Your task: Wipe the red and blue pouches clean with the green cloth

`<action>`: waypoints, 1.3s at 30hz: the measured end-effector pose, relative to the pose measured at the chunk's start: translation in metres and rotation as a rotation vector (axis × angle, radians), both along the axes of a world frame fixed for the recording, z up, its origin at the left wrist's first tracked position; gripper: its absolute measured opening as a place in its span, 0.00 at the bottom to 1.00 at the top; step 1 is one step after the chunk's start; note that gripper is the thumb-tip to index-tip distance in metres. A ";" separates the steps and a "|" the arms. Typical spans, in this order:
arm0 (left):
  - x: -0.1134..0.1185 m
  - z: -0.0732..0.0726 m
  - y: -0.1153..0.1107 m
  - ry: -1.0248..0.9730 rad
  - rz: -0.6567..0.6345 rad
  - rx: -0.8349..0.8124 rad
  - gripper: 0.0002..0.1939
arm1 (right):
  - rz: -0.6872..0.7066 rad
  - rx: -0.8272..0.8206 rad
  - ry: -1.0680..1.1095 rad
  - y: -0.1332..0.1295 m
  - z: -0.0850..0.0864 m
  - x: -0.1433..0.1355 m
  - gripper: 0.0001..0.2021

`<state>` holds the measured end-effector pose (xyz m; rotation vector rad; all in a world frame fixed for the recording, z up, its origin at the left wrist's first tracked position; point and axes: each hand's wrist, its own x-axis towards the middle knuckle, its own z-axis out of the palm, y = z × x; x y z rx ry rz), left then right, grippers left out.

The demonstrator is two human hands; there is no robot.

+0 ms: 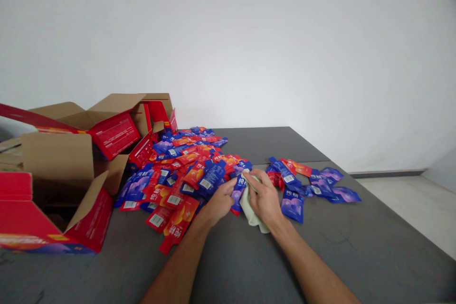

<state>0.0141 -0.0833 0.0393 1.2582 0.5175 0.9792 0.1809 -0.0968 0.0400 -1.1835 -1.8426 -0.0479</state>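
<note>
Near the middle of the table, my left hand (221, 201) grips the edge of a blue and purple packet (238, 191) with white lettering. My right hand (265, 197) is closed on a pale cloth (250, 209), which is pressed against that packet's right side and hangs down below the fingers. Left of my left hand lies a large heap of red and blue packets (174, 197), some with white barcodes. Right of my right hand is a smaller group of packets, with a blue packet (292, 205) nearest me.
Open red cardboard boxes stand on the left, a near box (85, 228) and a further box (114, 135) behind it, flaps spread outward. The dark table (356, 247) ends along its right edge, with pale floor (402, 194) beyond. A white wall (249, 47) rises behind.
</note>
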 end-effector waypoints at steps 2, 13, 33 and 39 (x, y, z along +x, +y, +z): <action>-0.002 0.004 0.000 -0.046 0.063 -0.026 0.35 | 0.069 -0.027 -0.075 -0.003 -0.001 -0.005 0.23; -0.009 -0.010 0.012 -0.133 0.470 -0.153 0.20 | 0.195 -0.087 0.094 -0.010 0.000 -0.022 0.20; 0.008 -0.006 0.004 -0.273 0.529 -0.228 0.19 | 0.284 -0.112 0.174 -0.016 0.000 -0.032 0.18; 0.008 -0.004 0.001 -0.382 0.438 -0.358 0.17 | 0.240 -0.182 -0.034 -0.024 0.003 -0.036 0.27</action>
